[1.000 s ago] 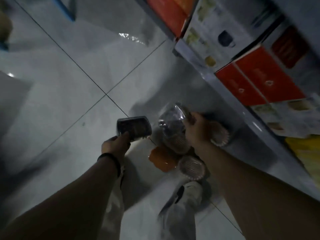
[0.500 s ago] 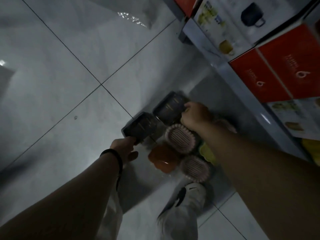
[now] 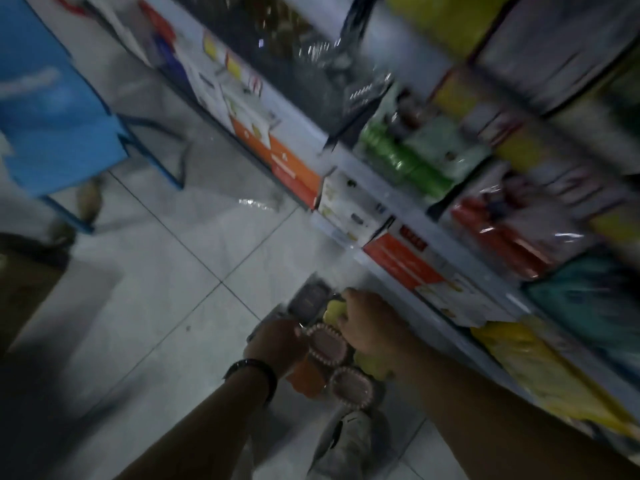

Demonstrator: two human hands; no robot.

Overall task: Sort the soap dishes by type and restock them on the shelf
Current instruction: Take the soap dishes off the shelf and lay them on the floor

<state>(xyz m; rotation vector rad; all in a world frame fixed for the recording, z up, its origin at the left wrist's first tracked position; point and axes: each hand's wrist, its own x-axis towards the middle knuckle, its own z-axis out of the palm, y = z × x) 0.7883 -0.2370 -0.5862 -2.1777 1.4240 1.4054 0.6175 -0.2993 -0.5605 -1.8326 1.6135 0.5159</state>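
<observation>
Several soap dishes lie on the white floor tiles at the foot of the shelf [image 3: 391,202]. A dark grey rectangular dish [image 3: 309,299] is farthest from me. Nearer are two pink oval dishes [image 3: 327,345] [image 3: 351,386] and an orange dish [image 3: 307,375]. My right hand [image 3: 372,325] curls round a yellow-green dish [image 3: 333,310]. More yellow-green [image 3: 373,366] shows under my right wrist. My left hand [image 3: 277,341], with a black wristband, holds the near edge of a second dark dish [image 3: 268,318] beside the far pink dish. That dish is mostly hidden. The picture is blurred.
The shelf on the right carries orange and white boxes [image 3: 401,261], green packs [image 3: 398,157], red packs and yellow bags [image 3: 540,368]. My white shoe [image 3: 346,441] stands just below the dishes. A blue stand [image 3: 52,109] and another person's feet are at the far left.
The view swung up toward the shelf. My right hand left the dark dish on the floor and moved to the yellow-green dish. My left hand lowered its dark dish beside the others.
</observation>
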